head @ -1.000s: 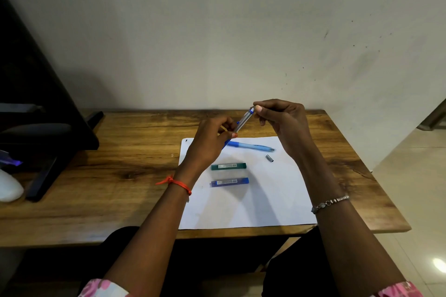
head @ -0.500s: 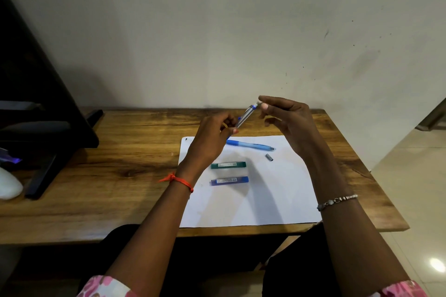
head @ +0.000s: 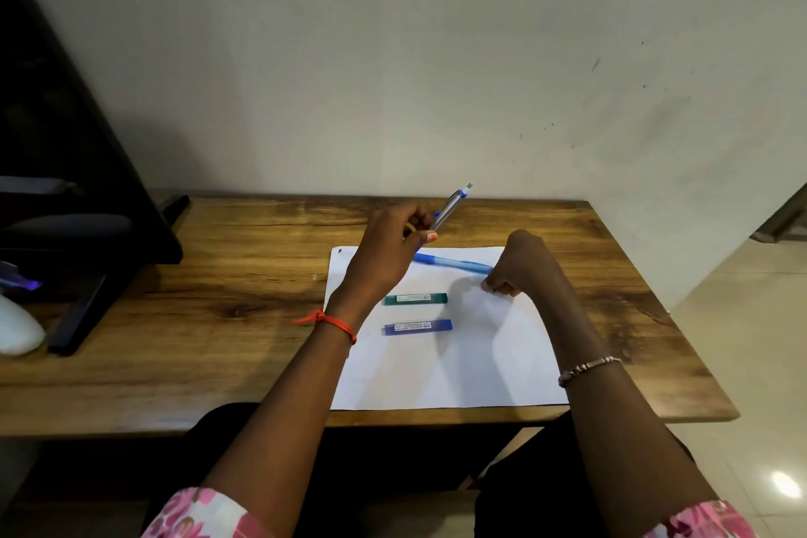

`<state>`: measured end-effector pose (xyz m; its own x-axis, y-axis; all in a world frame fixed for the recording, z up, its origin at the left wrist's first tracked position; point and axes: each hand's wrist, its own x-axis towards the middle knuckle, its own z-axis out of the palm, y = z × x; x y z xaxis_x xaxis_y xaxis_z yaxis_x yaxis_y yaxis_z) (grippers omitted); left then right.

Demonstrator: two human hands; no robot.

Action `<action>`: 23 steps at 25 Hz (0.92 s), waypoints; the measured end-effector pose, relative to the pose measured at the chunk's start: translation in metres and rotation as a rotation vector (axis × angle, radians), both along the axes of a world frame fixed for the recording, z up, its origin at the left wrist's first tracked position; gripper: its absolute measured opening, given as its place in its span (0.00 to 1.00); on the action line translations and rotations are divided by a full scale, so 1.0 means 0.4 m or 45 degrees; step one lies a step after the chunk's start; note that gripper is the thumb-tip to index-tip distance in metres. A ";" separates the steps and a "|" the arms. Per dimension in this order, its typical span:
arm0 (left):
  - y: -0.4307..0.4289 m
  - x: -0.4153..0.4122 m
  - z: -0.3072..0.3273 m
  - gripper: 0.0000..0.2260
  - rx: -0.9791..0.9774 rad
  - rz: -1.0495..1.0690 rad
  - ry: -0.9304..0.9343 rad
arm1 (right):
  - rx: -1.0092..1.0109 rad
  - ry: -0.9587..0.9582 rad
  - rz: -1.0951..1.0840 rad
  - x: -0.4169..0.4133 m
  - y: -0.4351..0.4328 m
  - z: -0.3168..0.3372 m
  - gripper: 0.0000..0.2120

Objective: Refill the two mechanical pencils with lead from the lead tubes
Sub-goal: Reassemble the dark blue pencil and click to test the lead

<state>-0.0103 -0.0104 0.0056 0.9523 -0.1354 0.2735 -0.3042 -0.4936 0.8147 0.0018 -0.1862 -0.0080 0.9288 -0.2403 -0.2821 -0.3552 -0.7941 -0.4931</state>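
Observation:
My left hand (head: 384, 258) grips a grey mechanical pencil (head: 447, 210) above the table, tilted with its top end up and to the right. A second, blue mechanical pencil (head: 454, 263) lies on the white paper (head: 436, 371) behind my hands. My right hand (head: 524, 266) rests knuckles-up on the paper, its fingers curled at the blue pencil's right end. A tiny dark piece (head: 493, 289) shows at its fingertips; whether they pinch it is hidden. A green lead tube (head: 415, 298) and a blue lead tube (head: 417, 326) lie side by side on the paper, untouched.
The paper lies on a wooden table (head: 218, 319) set against a pale wall. A black stand (head: 87, 210) and a white object (head: 17, 328) occupy the table's left end. Tiled floor lies past the right edge.
My right hand has left the top of the grey pencil and dropped onto the paper where the small metal cap lay. My left hand still holds the pencil, raised a little.

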 end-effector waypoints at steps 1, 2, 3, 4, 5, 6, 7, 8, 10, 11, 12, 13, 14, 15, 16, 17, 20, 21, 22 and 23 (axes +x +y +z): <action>-0.001 0.000 0.001 0.04 -0.002 -0.004 -0.001 | -0.014 -0.001 0.001 0.000 0.007 -0.003 0.16; -0.001 0.000 0.001 0.04 -0.005 -0.007 0.001 | -0.006 0.013 0.001 -0.002 0.011 -0.001 0.14; -0.002 -0.001 0.000 0.05 -0.009 -0.010 0.002 | 0.053 0.020 0.001 -0.004 0.011 0.005 0.11; -0.002 -0.001 0.000 0.04 -0.016 -0.012 0.004 | 0.178 -0.010 0.014 -0.007 0.010 0.014 0.09; -0.002 -0.002 -0.001 0.04 -0.019 -0.011 0.006 | 0.357 -0.098 0.038 -0.011 0.009 0.026 0.08; -0.002 -0.002 -0.002 0.04 -0.018 -0.012 0.010 | 0.568 -0.235 0.056 -0.016 0.008 0.040 0.08; -0.002 0.000 -0.003 0.04 -0.016 -0.013 0.012 | 0.771 -0.406 0.060 -0.023 0.008 0.055 0.08; -0.002 0.002 -0.005 0.05 -0.014 -0.015 0.014 | 0.947 -0.589 0.043 -0.028 0.008 0.068 0.07; -0.002 0.004 -0.005 0.05 -0.013 -0.020 0.014 | 1.201 -0.886 -0.024 -0.032 0.009 0.087 0.08; -0.002 0.005 -0.003 0.05 -0.015 -0.022 0.015 | 1.264 -0.972 -0.045 -0.033 0.010 0.090 0.08; -0.001 0.006 -0.003 0.05 -0.018 -0.021 0.018 | 1.286 -1.017 -0.048 -0.033 0.013 0.093 0.09; 0.001 0.007 -0.003 0.05 -0.021 -0.019 0.023 | 1.278 -1.035 -0.046 -0.032 0.018 0.093 0.09; 0.001 0.007 -0.004 0.04 -0.021 -0.018 0.026 | 1.262 -1.039 -0.041 -0.032 0.021 0.092 0.09; 0.001 0.007 -0.005 0.04 -0.017 -0.021 0.026 | 1.243 -1.044 -0.034 -0.032 0.023 0.092 0.10; 0.000 0.007 -0.006 0.04 -0.009 -0.025 0.025 | 1.222 -1.050 -0.026 -0.032 0.023 0.091 0.10; -0.001 0.007 -0.007 0.04 0.003 -0.026 0.023 | 1.197 -1.056 -0.019 -0.032 0.024 0.091 0.10; -0.002 0.006 -0.006 0.05 0.026 -0.025 0.021 | 1.130 -1.041 0.013 -0.032 0.025 0.091 0.10; -0.002 0.005 -0.005 0.05 0.033 -0.027 0.019 | 1.099 -1.030 0.032 -0.032 0.026 0.091 0.10; -0.003 0.006 -0.004 0.05 0.043 -0.028 0.019 | 1.057 -1.019 0.057 -0.031 0.026 0.091 0.10; -0.003 0.006 -0.004 0.05 0.050 -0.028 0.022 | 1.014 -1.011 0.079 -0.032 0.026 0.089 0.10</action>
